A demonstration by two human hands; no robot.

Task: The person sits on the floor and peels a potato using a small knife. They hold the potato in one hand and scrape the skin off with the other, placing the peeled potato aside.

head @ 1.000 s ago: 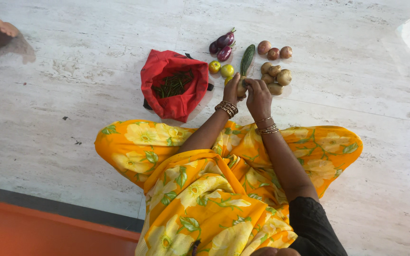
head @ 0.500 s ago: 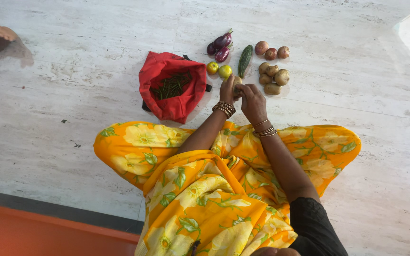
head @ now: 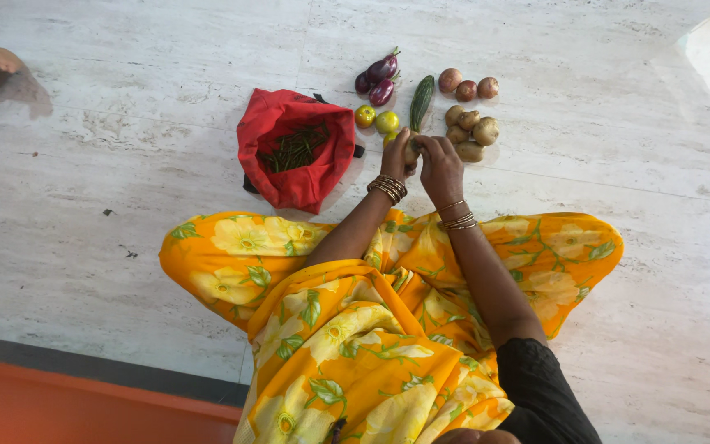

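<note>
Together the left hand (head: 396, 156) and right hand (head: 440, 160) clasp 1 potato (head: 412, 150); loosened fingers could roll it into the tomatoes (head: 376, 120).

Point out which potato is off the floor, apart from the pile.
The potato gripped between the left hand and right hand. The other potatoes lie clustered on the floor beside the cucumber.

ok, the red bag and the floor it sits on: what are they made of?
Red bag: looks like soft cloth, matte; it slumps and its rim folds over the green beans. The weave is too small to tell.
Floor: looks like polished stone, maybe marble; pale veining, straight slab joints and a glossy reflection at the far right corner.
</note>
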